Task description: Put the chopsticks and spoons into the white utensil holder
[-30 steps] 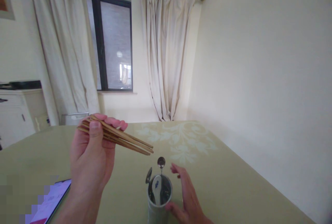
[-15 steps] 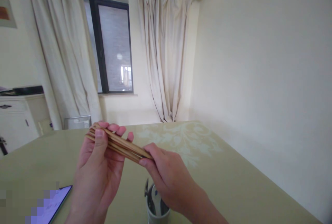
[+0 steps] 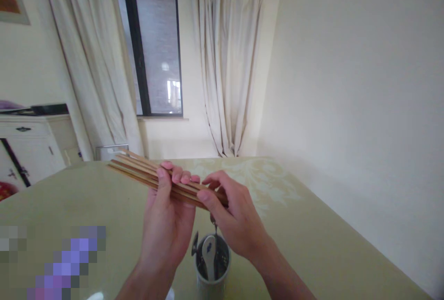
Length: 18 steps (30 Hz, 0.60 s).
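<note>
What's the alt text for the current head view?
Left hand and right hand hold a bundle of wooden chopsticks above a table. Below stands a cup of spoons; behind, a window between curtains.

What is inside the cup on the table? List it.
A white spoon with a blue mark, a metal utensil at the left and another at the back stand in the cup. The right hand partly covers the rear one; the bottom is hidden.
</note>
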{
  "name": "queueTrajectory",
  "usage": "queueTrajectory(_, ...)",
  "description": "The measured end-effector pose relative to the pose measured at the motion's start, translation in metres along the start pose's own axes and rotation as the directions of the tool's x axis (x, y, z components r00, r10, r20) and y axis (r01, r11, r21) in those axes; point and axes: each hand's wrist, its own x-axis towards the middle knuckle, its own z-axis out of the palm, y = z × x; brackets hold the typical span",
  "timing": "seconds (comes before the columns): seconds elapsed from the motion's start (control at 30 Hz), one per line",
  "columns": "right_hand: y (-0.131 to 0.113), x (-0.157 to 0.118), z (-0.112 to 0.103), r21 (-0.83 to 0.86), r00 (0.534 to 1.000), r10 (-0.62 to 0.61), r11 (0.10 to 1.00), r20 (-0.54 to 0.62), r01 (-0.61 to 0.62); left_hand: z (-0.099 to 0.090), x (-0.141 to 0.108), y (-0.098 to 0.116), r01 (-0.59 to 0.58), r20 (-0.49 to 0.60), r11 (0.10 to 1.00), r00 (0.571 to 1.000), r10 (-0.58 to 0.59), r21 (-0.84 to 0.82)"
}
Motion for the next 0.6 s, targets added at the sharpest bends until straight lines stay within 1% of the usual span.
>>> queueTrajectory(0.03, 0.001, 0.0, 0.003, 0.101, 0.994, -0.014, 0.995, -0.111, 0.025, 0.0, 0.0, 0.002, -0.019, -0.025, 0.999, 1.0, 0.018, -0.027)
queueTrajectory(0.1, 0.002, -0.001, 0.012, 0.277, 0.946, -0.022, 0.954, -0.324, 0.117, 0.001, -0.003, 0.001, -0.013, -0.083, 0.998, 0.996, 0.008, -0.065)
queueTrajectory(0.13, 0.003, -0.002, 0.016, 0.333, 0.919, -0.017, 0.929, -0.393, 0.16, 0.002, -0.005, -0.002, 0.015, -0.104, 0.997, 0.994, -0.023, -0.075)
queueTrajectory(0.17, 0.003, -0.003, 0.019, 0.368, 0.901, -0.013, 0.91, -0.433, 0.19, 0.003, -0.009, -0.007, 0.057, -0.114, 0.995, 0.991, -0.066, -0.08)
queueTrajectory(0.27, 0.004, -0.005, 0.023, 0.373, 0.873, -0.032, 0.896, -0.487, 0.241, 0.005, -0.019, -0.021, 0.161, -0.101, 0.983, 0.98, -0.169, -0.083)
queueTrajectory(0.33, 0.003, -0.005, 0.023, 0.345, 0.845, -0.048, 0.9, -0.532, 0.268, 0.007, -0.025, -0.027, 0.172, -0.096, 0.982, 0.979, -0.178, -0.074)
queueTrajectory(0.37, 0.003, -0.006, 0.023, 0.337, 0.84, -0.05, 0.902, -0.54, 0.27, 0.008, -0.027, -0.028, 0.17, -0.101, 0.983, 0.979, -0.176, -0.065)
queueTrajectory(0.4, 0.002, -0.006, 0.023, 0.332, 0.843, -0.051, 0.905, -0.535, 0.266, 0.009, -0.029, -0.028, 0.172, -0.105, 0.984, 0.979, -0.177, -0.053)
queueTrajectory(0.5, 0.0, -0.008, 0.023, 0.311, 0.88, -0.066, 0.921, -0.47, 0.235, 0.009, -0.03, -0.023, 0.194, -0.083, 0.981, 0.978, -0.193, 0.002)
queueTrajectory(0.57, 0.0, -0.007, 0.019, 0.272, 0.889, -0.091, 0.934, -0.449, 0.233, 0.006, -0.023, -0.015, 0.194, -0.029, 0.976, 0.981, -0.192, 0.095)
queueTrajectory(0.6, 0.001, -0.006, 0.016, 0.247, 0.893, -0.096, 0.943, -0.44, 0.223, 0.001, -0.016, -0.011, 0.187, 0.004, 0.967, 0.982, -0.19, 0.171)
